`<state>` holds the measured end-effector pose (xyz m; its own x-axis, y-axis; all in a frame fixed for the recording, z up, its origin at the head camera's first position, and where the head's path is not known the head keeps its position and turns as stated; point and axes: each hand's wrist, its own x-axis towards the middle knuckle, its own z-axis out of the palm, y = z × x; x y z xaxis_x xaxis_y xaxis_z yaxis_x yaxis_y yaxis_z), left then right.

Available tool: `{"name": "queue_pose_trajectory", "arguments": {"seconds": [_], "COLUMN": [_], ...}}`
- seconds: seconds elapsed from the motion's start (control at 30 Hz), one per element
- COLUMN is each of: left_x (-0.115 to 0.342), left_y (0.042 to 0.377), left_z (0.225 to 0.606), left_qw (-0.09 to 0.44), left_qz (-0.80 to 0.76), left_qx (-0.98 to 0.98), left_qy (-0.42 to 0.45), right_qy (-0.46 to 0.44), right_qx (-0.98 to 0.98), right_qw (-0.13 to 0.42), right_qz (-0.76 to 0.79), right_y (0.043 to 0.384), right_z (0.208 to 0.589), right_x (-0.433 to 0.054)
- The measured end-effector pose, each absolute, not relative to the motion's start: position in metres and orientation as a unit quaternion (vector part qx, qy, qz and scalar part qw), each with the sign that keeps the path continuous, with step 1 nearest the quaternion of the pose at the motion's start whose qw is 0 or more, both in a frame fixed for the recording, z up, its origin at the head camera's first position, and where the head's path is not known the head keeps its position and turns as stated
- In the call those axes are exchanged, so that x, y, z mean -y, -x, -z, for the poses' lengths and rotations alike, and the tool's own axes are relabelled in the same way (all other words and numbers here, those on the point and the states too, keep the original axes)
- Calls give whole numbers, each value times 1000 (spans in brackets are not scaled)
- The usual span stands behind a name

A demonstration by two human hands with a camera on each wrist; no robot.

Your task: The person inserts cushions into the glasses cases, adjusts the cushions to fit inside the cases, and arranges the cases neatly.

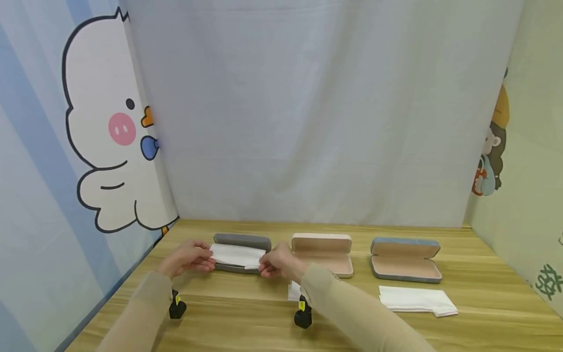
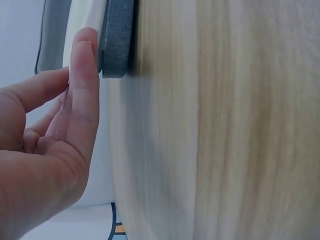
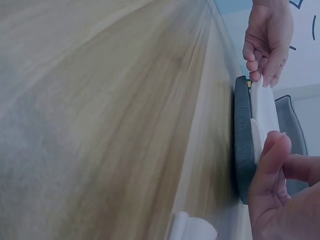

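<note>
A folded white cloth (image 1: 237,255) lies over the opening of a dark grey glasses case (image 1: 243,240), whose lid stands up behind it. My left hand (image 1: 190,257) pinches the cloth's left end between thumb and fingers. At the opposite end my right hand (image 1: 280,261) pinches it too, close over the case's right side. In the right wrist view the cloth (image 3: 264,107) stretches between both hands, along the lower half of the case (image 3: 243,145). The left wrist view shows the left fingertips right at the case's corner.
Right of this case stand two more open glasses cases, one cream (image 1: 322,244) and one blue-grey (image 1: 405,248). Another folded white cloth (image 1: 415,299) lies in front of the blue one. Part of a white cloth (image 1: 293,292) shows under the right forearm. A curtain hangs behind the wooden table (image 1: 237,322).
</note>
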<state>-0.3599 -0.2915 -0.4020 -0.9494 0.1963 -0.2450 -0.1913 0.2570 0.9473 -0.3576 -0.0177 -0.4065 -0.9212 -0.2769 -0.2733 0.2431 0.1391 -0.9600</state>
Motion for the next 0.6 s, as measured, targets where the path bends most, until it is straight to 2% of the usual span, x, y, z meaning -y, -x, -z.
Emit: {"name": "queue_pose_trajectory", "arguments": {"seconds": [0.23, 0.6], "left_x": [283, 268], "left_y": [360, 358], "left_z": [405, 404], "left_qw": [130, 86], "left_qz": [-576, -492], "left_qx": [-807, -866], "left_qy": [-11, 29], "right_qy": [2, 12], "right_qx": [-746, -793], "right_qw": [162, 107], "right_qz": [646, 599], "right_y": [358, 354], "right_z": [413, 415], "right_x": [22, 23]}}
